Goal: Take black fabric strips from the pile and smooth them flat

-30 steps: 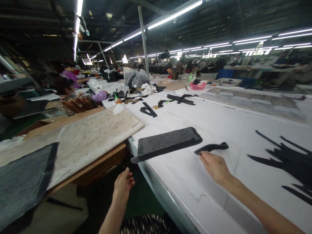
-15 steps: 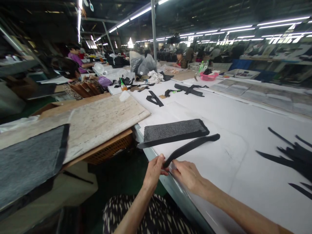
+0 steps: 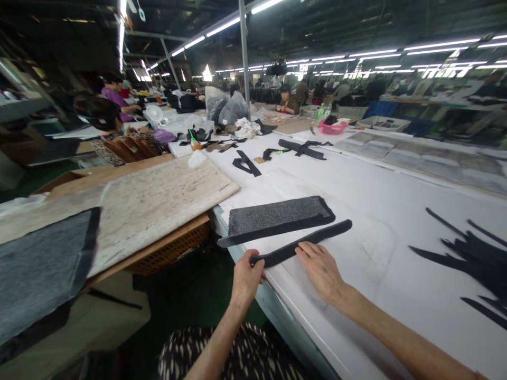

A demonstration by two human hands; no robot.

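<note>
A long black strip point(image 3: 304, 244) lies slantwise on the white tabletop point(image 3: 380, 192), its near end at the table edge. My left hand point(image 3: 246, 277) pinches that near end between thumb and fingers. My right hand point(image 3: 320, 268) rests palm down, its fingertips touching the lower edge of the strip around its middle; the fingers are extended and lie side by side. Just beyond the strip is a grey textured panel point(image 3: 277, 214) with black borders along its front and right edges.
Black strips point(image 3: 475, 256) are heaped at the right. A worn board point(image 3: 170, 195) and a grey black-edged piece point(image 3: 43, 264) lie on the left. Farther back are black scraps point(image 3: 303, 149), a pink basket point(image 3: 333, 127), an orange bottle point(image 3: 195, 142) and seated people.
My right hand has moved away from my left, forward along the strip. The strip now lies straighter and flatter. The view has shifted slightly.
</note>
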